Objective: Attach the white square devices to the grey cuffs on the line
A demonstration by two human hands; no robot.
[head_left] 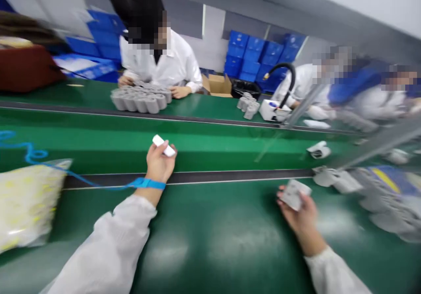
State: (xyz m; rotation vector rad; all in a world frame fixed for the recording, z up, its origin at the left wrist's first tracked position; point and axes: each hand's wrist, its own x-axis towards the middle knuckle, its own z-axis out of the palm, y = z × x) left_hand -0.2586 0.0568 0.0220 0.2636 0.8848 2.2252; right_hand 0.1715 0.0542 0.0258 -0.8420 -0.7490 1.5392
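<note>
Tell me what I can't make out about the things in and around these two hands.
All in the head view:
- White piece: its underside, covered by the left hand.
- Grey piece: any fine markings, lost to blur; its back, hidden by the right hand.
- Yellow-and-white bag: its far end, cut off by the left edge.
- Grey parts at right: their exact count, smeared by blur.

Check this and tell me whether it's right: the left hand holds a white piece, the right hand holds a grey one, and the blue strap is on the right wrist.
The strap is wrong: the head view shows the blue strap on the wrist of the left hand, which holds the white piece. The right hand does hold the grey piece.
</note>
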